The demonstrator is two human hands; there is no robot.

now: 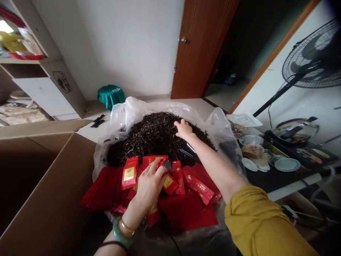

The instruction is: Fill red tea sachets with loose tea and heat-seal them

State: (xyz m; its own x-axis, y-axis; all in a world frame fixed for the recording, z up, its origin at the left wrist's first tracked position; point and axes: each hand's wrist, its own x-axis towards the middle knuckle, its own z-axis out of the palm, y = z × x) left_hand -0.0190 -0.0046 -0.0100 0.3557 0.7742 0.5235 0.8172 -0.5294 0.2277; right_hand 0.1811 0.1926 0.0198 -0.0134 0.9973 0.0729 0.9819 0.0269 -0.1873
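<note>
- Dark leaves sit in a clear bag, far side of red packets.
- Left hand pinches a small dark thing.
- Right hand is at the leaves; cannot tell if it grips.

Setting: I read this as a room in a home, with packing materials on hand. Domestic evidence: wooden door with round knob, plain pale wall, and pedestal fan at right. Shelving unit at left holds a yellow plastic basket. Side table at right carries lidded glass cookware and a clear tub. Packing evidence: open cardboard box, large clear plastic bag of dark, dried, leaf-like material, and many red sachets. I cannot tell the room's exact type.
</note>
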